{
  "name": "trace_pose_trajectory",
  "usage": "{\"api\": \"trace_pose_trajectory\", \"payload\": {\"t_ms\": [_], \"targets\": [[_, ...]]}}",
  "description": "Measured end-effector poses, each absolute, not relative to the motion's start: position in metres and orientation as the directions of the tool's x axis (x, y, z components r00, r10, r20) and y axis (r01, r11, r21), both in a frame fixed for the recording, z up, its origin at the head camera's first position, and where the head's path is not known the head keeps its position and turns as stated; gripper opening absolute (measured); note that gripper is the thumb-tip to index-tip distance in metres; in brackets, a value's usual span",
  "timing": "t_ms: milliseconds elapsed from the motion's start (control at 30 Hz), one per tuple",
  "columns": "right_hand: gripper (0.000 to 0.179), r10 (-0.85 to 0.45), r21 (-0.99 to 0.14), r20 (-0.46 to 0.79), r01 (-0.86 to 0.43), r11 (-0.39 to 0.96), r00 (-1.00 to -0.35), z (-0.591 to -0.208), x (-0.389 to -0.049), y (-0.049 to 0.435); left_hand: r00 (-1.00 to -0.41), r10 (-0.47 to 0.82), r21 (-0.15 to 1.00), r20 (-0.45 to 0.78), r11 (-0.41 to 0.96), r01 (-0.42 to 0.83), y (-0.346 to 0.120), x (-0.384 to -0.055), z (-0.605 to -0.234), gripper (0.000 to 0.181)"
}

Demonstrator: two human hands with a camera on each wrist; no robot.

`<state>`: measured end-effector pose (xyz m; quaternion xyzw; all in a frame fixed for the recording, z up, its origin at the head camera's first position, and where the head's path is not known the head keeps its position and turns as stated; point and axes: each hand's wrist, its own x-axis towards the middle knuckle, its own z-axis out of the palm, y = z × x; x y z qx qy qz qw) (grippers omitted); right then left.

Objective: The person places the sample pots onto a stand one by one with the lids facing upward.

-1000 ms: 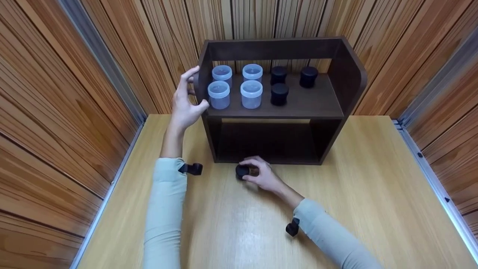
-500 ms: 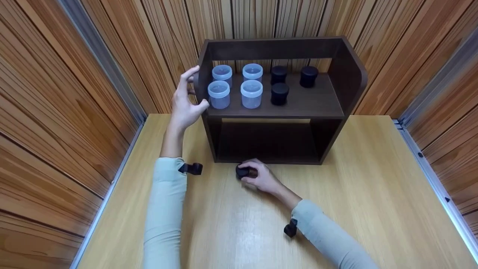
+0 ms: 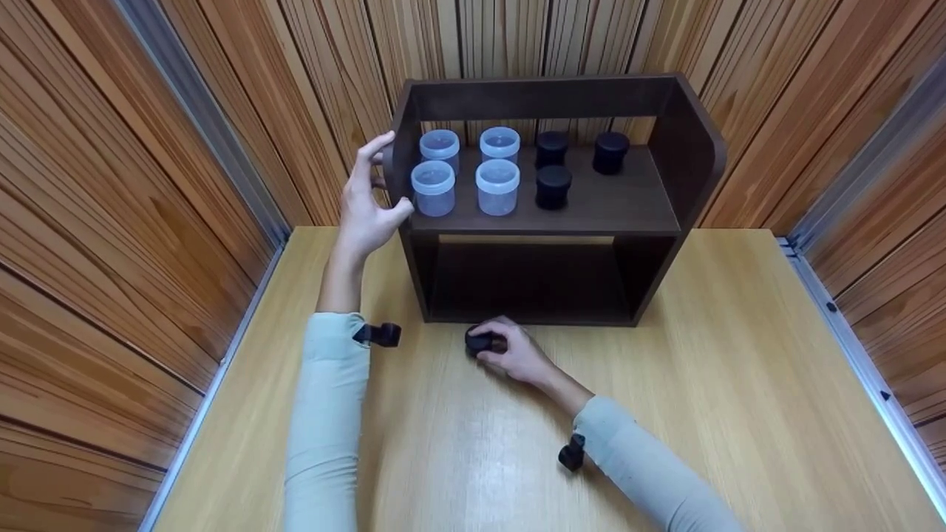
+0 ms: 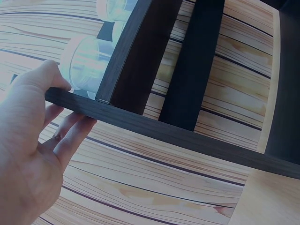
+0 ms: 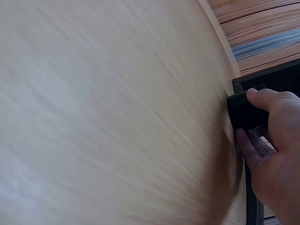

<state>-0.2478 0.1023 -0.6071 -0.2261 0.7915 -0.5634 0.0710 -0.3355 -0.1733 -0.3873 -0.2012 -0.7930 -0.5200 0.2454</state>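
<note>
My left hand [image 3: 369, 210] grips the left side panel of a dark brown two-tier shelf [image 3: 547, 230], thumb on the inner side and fingers outside, as the left wrist view also shows. On the table before the shelf's lower front edge, my right hand [image 3: 517, 353] holds a small black lidded jar [image 3: 478, 341] between thumb and fingers; in the right wrist view the black jar [image 5: 246, 111] stands at the shelf's edge. The upper tier bears several translucent jars [image 3: 497, 188] on the left and three black jars [image 3: 553, 187] to their right.
The shelf's lower compartment [image 3: 525, 284] opens toward me above the jar in my right hand. Wooden panel walls [image 3: 148, 185] enclose the light wood table [image 3: 458, 443] at the left, back and right. Metal rails [image 3: 857, 355] run along the table's sides.
My right hand and forearm have shifted slightly left, with the black jar still in the fingers. The left hand, the shelf and the jars on it have not visibly moved.
</note>
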Motion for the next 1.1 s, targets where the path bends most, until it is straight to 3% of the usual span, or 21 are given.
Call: {"api": "trace_pose_trajectory", "payload": {"t_ms": [1100], "targets": [[0.037,-0.355,-0.906,0.233,-0.335,0.259,-0.905,-0.581,-0.238,0.121,-0.810,0.064,0.735,0.583,0.382,0.560,-0.173,-0.335,-0.387,0.082]]}}
